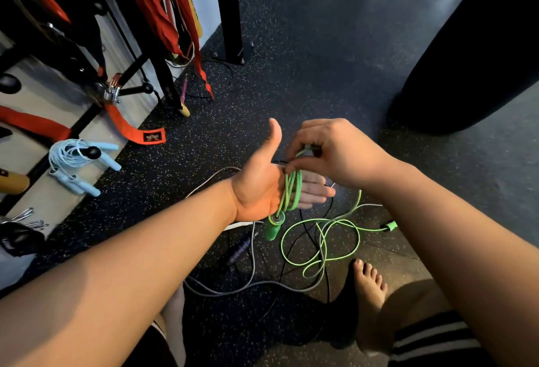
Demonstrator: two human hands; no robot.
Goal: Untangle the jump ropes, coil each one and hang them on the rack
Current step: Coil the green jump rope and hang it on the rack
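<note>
Circling the left hand, green rope is pinched by the right hand.

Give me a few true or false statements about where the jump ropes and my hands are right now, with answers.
1. The green jump rope is wound round the left hand. True.
2. The right hand holds nothing. False: its fingers pinch the green jump rope.
3. The light blue jump rope lies in the tangle on the floor. False: it is coiled at the rack, apart from the tangle.
4. A grey rope lies on the floor among the loose green loops. True.
5. Both green handles hang in the air. False: one green handle hangs below the left hand, while the other handle lies on the floor.
</note>
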